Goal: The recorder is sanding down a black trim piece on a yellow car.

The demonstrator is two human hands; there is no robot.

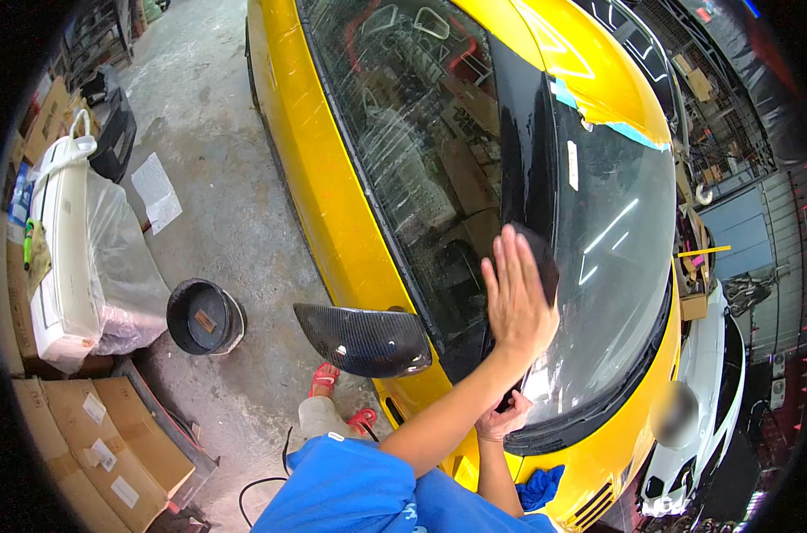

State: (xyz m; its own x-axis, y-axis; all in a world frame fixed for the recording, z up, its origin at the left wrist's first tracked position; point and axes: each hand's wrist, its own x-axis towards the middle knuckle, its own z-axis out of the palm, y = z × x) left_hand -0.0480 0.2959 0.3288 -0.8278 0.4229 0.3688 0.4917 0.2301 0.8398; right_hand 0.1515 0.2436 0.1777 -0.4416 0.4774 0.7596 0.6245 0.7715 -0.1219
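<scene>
My left hand (518, 296) lies flat, fingers stretched, over a dark matte piece (540, 260) on the black windscreen pillar (524, 146) of a yellow car. Its thumb is hidden; whether the piece is film or cloth I cannot tell. Lower down, the fingers of my right hand (503, 418) are curled at a black strip (506, 401) by the pillar's foot. The side window (423, 133) runs along one side of the pillar, the windscreen (616, 220) along the other. A blue cloth (541, 488) rests on the car near my right forearm.
A carbon-patterned wing mirror (366, 338) juts out beside my left arm. On the floor stand a black bucket (200, 318) and flattened cardboard (103, 446). A dark cable (247, 496) trails near my feet. Light-blue tape (633, 135) edges the roof. A white car (703, 373) stands beyond.
</scene>
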